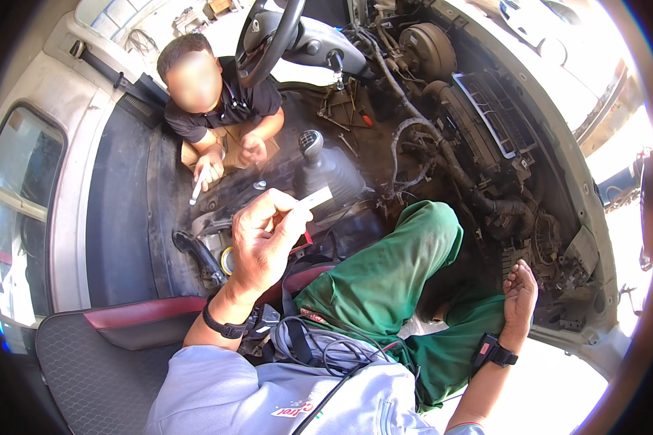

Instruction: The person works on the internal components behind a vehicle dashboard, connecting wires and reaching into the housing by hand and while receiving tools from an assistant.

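My left hand is raised in front of me, with thumb and fingers pinched on a small pale flat strip. One end of the strip sticks out to the right; its exact kind does not show. Beyond it stands the gear lever with its round knob and dark boot. My right hand is held out at the far right, palm partly up, fingers loosely bent and nothing visible in them. It is nearest to the stripped dashboard side of the cab.
A person leans in at the far left, holding a thin white stick. The steering wheel is at the top. Exposed wiring and a heater housing run along the right. Tools lie on the floor; a cable crosses my lap.
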`<state>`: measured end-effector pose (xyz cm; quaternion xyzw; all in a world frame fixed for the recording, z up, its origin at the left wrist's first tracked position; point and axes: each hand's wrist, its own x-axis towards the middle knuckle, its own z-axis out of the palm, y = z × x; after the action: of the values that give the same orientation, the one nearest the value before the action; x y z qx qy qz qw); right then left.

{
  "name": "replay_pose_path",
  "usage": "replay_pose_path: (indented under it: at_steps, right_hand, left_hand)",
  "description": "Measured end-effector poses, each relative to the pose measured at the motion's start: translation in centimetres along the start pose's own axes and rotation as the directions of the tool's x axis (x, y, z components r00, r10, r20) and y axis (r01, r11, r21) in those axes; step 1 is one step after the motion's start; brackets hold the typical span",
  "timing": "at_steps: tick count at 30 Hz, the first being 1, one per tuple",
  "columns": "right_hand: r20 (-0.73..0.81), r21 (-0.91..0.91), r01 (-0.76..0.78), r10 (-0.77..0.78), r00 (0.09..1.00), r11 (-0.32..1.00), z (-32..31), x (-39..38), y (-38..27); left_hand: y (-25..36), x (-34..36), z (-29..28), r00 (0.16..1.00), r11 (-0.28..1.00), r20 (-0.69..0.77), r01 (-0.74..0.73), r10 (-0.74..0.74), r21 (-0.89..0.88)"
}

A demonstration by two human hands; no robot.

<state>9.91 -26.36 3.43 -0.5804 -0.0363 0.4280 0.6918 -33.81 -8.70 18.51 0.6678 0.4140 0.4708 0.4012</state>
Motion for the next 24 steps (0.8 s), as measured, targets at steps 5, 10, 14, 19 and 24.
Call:
replay_pose_path:
  at_steps: [5, 10, 14, 19, 24]
  right_hand:
    - [-0.009, -0.007, -0.002, 0.002, 1.000, 1.000, -0.1, 0.0, -0.1]
    - [-0.010, -0.015, -0.002, 0.002, 1.000, 1.000, 0.1, 0.1, 0.0]
    - [-0.009, -0.033, -0.001, 0.001, 1.000, 0.999, -0.2, 0.2, 0.2]
    - [-0.015, -0.044, 0.006, -0.006, 1.000, 0.999, 0.0, 0.2, 0.3]
    - [-0.031, -0.041, 0.004, -0.006, 0.999, 0.999, -0.1, 0.2, 0.4]
  left_hand:
    - [-0.4, 0.0, -0.1, 1.000, 0.999, -0.009, -0.004, 0.003, -0.035]
    - [-0.6, -0.1, -0.3, 1.000, 0.999, -0.023, -0.012, 0.012, -0.034]
    - [-0.5, -0.1, -0.4, 0.999, 1.000, -0.022, -0.026, 0.026, 0.002]
    - [-0.6, 0.0, -0.8, 0.996, 0.992, -0.002, -0.085, 0.085, 0.091]
    - [-2.8, 0.6, -1.5, 0.996, 0.997, -0.093, 0.001, 0.006, 0.076]
